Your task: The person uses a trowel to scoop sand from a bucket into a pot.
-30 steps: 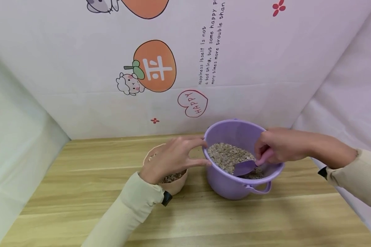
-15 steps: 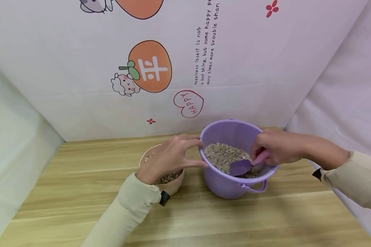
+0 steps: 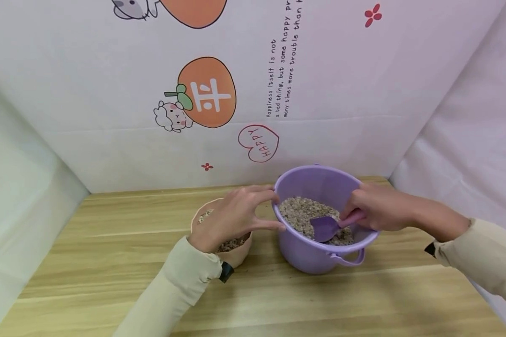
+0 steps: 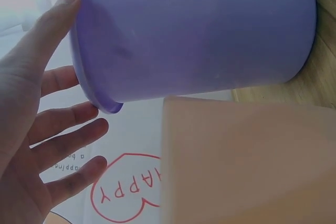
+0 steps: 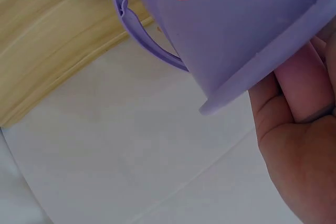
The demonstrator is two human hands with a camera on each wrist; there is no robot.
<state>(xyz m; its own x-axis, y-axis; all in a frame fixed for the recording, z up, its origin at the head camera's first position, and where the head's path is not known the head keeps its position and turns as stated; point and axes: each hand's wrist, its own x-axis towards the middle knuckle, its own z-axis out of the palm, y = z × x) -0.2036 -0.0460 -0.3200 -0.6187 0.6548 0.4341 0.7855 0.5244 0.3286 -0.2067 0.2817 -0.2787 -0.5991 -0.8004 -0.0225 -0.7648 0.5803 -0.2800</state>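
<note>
A purple bucket (image 3: 305,257) on the table holds greyish-brown grit (image 3: 297,210). Inside it, my right hand (image 3: 379,208) grips the pink handle (image 5: 307,87) of a small shovel (image 3: 323,228), whose purple blade lies against the grit. My left hand (image 3: 232,213) touches the bucket's left rim with thumb and fingertips spread apart; the left wrist view shows the fingers fairly straight along that rim. Under the left hand stands a pinkish pot (image 3: 238,255), partly covered by it, with darker grit inside.
The wooden table (image 3: 122,267) reaches a printed white cloth (image 3: 333,79) right behind the bucket. White cloth also hangs on both sides. A carrying handle (image 3: 350,258) hangs on the bucket's front right.
The shovel blade has shifted slightly left in the grit, with the right hand moving along. My left hand stays at the rim. The head view has shifted a little.
</note>
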